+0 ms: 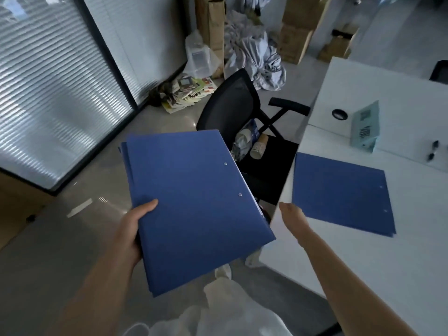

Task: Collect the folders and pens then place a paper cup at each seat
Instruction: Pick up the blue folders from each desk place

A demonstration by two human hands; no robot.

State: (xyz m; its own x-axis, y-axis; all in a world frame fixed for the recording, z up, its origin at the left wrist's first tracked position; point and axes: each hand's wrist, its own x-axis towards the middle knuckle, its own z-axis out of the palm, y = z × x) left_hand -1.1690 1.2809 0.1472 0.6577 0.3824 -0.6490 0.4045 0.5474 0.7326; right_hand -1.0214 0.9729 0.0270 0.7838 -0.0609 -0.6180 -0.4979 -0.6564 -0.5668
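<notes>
My left hand (pixel 132 232) grips a stack of blue folders (pixel 194 204) by its left edge, thumb on top, over the floor beside the white table (pixel 363 263). Another blue folder (pixel 341 192) lies flat on that table near its left edge. My right hand (pixel 294 215) reaches to this folder's near left corner, with its fingers hidden under or behind the edge. Two dark pens (pixel 432 150) lie further back on the table. A stack of paper cups (pixel 259 146) lies on its side on the seat of a black office chair (pixel 232 110).
A pale green packet (pixel 366 127) stands on the table by a round cable hole (pixel 339 113). Crumpled wrapping sits on the chair seat. Cardboard boxes (pixel 295 32), grey cloth and a pile of booklets (pixel 191 90) crowd the far floor. Blinds cover the glass wall at left.
</notes>
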